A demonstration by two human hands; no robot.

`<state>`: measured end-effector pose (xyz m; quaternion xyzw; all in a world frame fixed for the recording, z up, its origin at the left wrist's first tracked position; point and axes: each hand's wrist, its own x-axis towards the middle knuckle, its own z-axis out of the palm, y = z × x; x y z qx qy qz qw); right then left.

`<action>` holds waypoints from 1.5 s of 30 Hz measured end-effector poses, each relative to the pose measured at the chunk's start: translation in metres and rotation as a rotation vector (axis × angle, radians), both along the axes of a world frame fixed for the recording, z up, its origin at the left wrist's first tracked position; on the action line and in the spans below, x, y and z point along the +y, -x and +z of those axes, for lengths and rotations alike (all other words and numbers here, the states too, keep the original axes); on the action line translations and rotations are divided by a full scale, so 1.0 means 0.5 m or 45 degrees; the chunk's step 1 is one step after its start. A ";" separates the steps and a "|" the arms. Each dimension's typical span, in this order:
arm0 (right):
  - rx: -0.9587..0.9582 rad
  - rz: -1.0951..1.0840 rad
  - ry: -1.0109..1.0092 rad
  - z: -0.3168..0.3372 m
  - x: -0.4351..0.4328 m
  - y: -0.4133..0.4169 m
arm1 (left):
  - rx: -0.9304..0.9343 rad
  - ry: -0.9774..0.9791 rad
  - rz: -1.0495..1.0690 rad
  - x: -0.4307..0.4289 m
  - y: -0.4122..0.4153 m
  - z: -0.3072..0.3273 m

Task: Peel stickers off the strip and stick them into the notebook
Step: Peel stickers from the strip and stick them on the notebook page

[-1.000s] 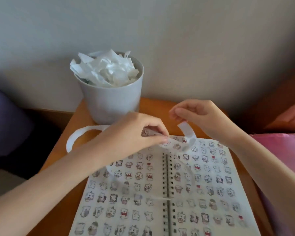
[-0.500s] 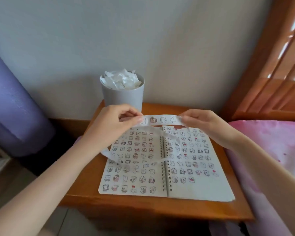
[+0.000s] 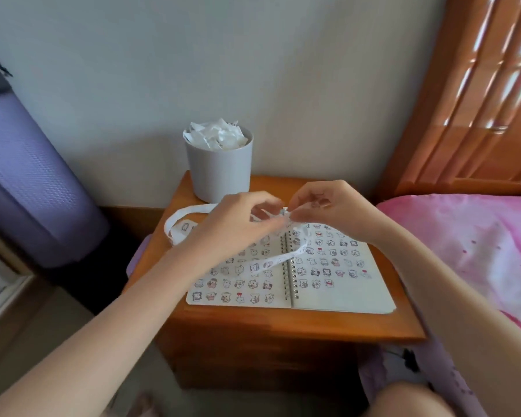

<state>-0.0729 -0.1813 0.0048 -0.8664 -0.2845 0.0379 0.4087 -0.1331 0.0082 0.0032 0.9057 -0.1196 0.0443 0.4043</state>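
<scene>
An open spiral notebook [image 3: 340, 296] lies on the wooden bedside table, both pages covered with rows of small animal stickers. A long white sticker strip [image 3: 271, 261] loops across the pages and curls off to the left behind my left wrist. My left hand [image 3: 238, 224] and my right hand [image 3: 328, 206] meet above the notebook's top edge. Both pinch the strip there with thumb and fingertips, close together. The pinched spot itself is small and partly hidden by my fingers.
A grey cup [image 3: 218, 173] stuffed with crumpled white backing paper stands at the table's back left. The wooden table [image 3: 283, 326] is small; a pink bedcover [image 3: 478, 251] lies to the right, a wooden headboard [image 3: 478, 100] behind it, and a purple roll [image 3: 33, 188] to the left.
My hands were spread apart, holding the strip stretched between them. Now they have come together on one spot of the strip, and the slack has dropped onto the pages.
</scene>
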 end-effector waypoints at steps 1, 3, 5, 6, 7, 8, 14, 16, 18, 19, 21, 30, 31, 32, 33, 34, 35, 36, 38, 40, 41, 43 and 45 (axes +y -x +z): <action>-0.020 0.019 0.016 -0.001 0.009 0.002 | -0.003 0.025 0.019 -0.005 0.000 -0.004; -0.040 0.028 0.010 -0.001 0.025 0.007 | -0.001 0.053 0.076 -0.006 -0.003 -0.017; -0.032 -0.033 -0.045 -0.006 0.036 0.008 | 0.018 0.090 0.127 -0.002 -0.008 -0.031; -0.028 -0.089 -0.080 -0.011 0.039 0.007 | 0.031 0.131 0.144 0.001 -0.010 -0.037; -0.011 -0.148 -0.130 -0.017 0.040 0.005 | 0.046 0.188 0.159 0.004 -0.013 -0.043; 0.036 -0.200 -0.210 -0.023 0.040 0.004 | 0.060 0.251 0.177 0.005 -0.015 -0.050; 0.545 -0.326 -0.726 -0.073 0.040 0.009 | 0.085 0.467 0.224 0.000 -0.022 -0.087; 0.594 -0.331 -0.828 -0.085 0.043 0.008 | 0.101 0.453 0.203 -0.005 -0.027 -0.098; 0.609 -0.341 -0.891 -0.090 0.045 0.006 | 0.113 0.430 0.186 -0.009 -0.031 -0.105; 0.607 -0.338 -0.913 -0.091 0.045 0.006 | 0.120 0.421 0.181 -0.011 -0.033 -0.106; 0.587 -0.327 -0.951 -0.094 0.044 0.007 | 0.153 0.419 0.177 -0.014 -0.035 -0.104; 0.241 -0.333 -0.750 -0.099 0.044 0.025 | 0.113 0.750 0.181 -0.027 -0.034 -0.096; 0.223 -0.336 -0.736 -0.099 0.044 0.027 | 0.111 0.769 0.180 -0.029 -0.035 -0.099; 0.214 -0.342 -0.734 -0.098 0.044 0.028 | 0.107 0.783 0.182 -0.031 -0.034 -0.101; 0.208 -0.349 -0.739 -0.098 0.043 0.029 | 0.098 0.791 0.189 -0.033 -0.035 -0.103; 0.202 -0.355 -0.743 -0.098 0.042 0.030 | 0.092 0.797 0.194 -0.034 -0.035 -0.104; 0.192 -0.360 -0.745 -0.097 0.042 0.031 | 0.093 0.806 0.198 -0.035 -0.036 -0.106; 0.179 -0.364 -0.745 -0.096 0.041 0.031 | 0.104 0.819 0.198 -0.037 -0.037 -0.107; 0.131 -0.382 -0.735 -0.095 0.042 0.032 | 0.130 0.843 0.203 -0.040 -0.038 -0.110; 0.057 -0.406 -0.710 -0.094 0.044 0.033 | 0.133 0.846 0.214 -0.042 -0.038 -0.113; 0.021 -0.415 -0.691 -0.094 0.045 0.034 | 0.134 0.849 0.219 -0.043 -0.039 -0.115; -0.039 -0.429 -0.635 -0.095 0.047 0.036 | 0.131 0.856 0.222 -0.042 -0.040 -0.117; -0.080 -0.455 -0.582 -0.097 0.049 0.039 | 0.117 0.851 0.224 -0.041 -0.039 -0.118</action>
